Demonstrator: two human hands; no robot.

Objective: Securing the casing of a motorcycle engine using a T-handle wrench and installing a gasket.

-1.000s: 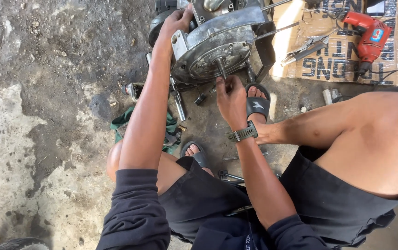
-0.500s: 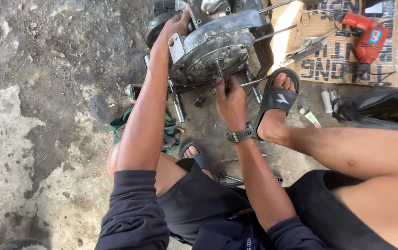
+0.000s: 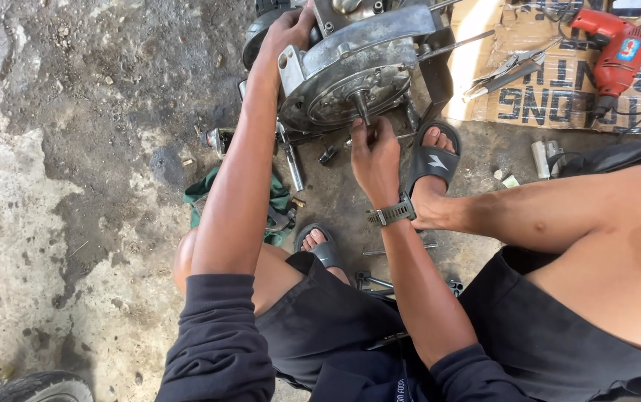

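A grey metal engine case (image 3: 357, 56) stands on a metal stand on the concrete floor, with a short shaft (image 3: 361, 104) sticking out of its round side. My left hand (image 3: 290, 30) grips the upper left edge of the case. My right hand (image 3: 374, 152), with a watch on its wrist, has its fingertips closed around the end of the shaft. My right foot in a black sandal (image 3: 433, 160) rests against the stand to the right of that hand.
A red power drill (image 3: 614, 48) and pliers (image 3: 503, 71) lie on flattened cardboard (image 3: 559, 104) at the upper right. A green rag (image 3: 208, 193) lies under my left arm. Small tools and bolts lie near my left foot (image 3: 320, 246). A tyre (image 3: 37, 387) shows at lower left.
My right leg has swung down and its foot has planted against the stand. The view has shifted slightly; both hands stay on the engine.
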